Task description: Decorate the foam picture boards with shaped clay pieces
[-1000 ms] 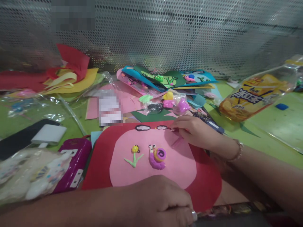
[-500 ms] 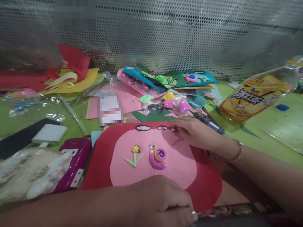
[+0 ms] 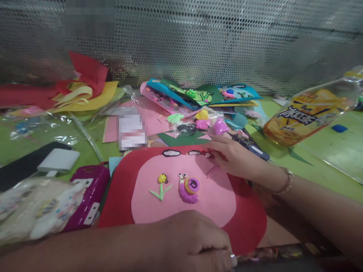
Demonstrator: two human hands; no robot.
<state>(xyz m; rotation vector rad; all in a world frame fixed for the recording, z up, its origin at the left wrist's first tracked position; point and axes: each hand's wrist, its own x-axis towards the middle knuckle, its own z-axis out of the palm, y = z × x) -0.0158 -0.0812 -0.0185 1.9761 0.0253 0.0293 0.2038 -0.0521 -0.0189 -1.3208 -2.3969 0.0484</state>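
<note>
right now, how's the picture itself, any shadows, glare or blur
Head view: dim and slightly soft; head view: shadow beside the right hand darkens part of the pink paper; head view: glare streaks the clear plastic at left; head view: the white slip is pixelated.

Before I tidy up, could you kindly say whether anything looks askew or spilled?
I see no spill. The decorated cards behind the red-and-pink card look askew: they overlap at uneven angles and bend instead of lying flat.
</note>
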